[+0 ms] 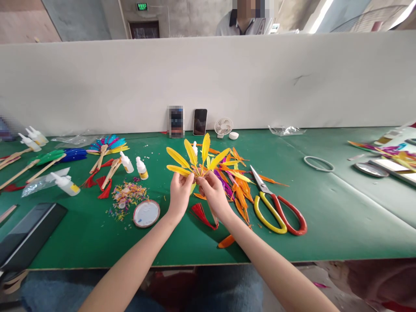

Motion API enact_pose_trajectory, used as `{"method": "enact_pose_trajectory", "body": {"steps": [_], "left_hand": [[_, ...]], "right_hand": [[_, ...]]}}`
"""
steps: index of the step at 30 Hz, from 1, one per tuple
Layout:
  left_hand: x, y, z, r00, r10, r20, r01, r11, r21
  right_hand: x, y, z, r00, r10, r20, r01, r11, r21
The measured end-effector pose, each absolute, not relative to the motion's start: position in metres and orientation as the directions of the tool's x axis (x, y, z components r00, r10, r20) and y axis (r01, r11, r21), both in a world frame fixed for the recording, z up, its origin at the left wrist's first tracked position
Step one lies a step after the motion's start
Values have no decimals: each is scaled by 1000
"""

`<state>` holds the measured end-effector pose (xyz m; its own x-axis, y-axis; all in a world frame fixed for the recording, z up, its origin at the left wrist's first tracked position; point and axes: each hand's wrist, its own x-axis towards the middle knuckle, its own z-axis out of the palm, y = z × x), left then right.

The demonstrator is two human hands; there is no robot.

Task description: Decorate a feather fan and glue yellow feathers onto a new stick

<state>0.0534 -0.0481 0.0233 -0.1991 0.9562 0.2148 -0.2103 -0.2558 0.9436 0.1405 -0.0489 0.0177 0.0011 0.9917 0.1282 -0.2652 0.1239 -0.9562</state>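
Between my two hands is a small feather fan [191, 151], its yellow feathers spread upward over the table. My left hand [180, 194] pinches its base from the left, fingertips together. On the other side my right hand [214, 193] is closed on the same base, and the fingers hide most of the join. A strip of wooden handle shows below the right hand, with a red tassel [201, 216] hanging by it. Loose orange feathers [241, 199] and purple ones lie just right of the right hand. Scissors [265, 188] with one yellow and one red handle rest beyond them.
On the left are glue bottles [142, 169], feather clippings [125, 197], a round lid [146, 213], a blue feather fan [111, 143] and a black box [30, 234]. Phones [200, 122] and a small fan [223, 126] stand against the white partition [130, 82]. A person sits behind it.
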Motion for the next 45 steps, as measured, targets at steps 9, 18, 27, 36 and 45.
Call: {"method": "enact_pose_trajectory", "body": {"steps": [9, 18, 27, 36, 45], "left_hand": [[55, -50, 25, -213, 956, 200, -217, -246, 945], [54, -49, 24, -218, 962, 166, -239, -218, 946], [55, -47, 22, -223, 962, 158, -268, -216, 939], [55, -49, 23, -226, 959, 172, -235, -225, 946], [55, -49, 25, -220, 960, 174, -271, -232, 934]], "right_hand": [[141, -48, 16, 20, 992, 123, -248, 124, -961], [141, -49, 17, 16, 992, 122, -245, 123, -962], [141, -50, 16, 22, 993, 115, -253, 117, -960], [143, -47, 15, 21, 991, 131, -223, 133, -966], [142, -50, 18, 9, 990, 144, -216, 142, -966]]}}
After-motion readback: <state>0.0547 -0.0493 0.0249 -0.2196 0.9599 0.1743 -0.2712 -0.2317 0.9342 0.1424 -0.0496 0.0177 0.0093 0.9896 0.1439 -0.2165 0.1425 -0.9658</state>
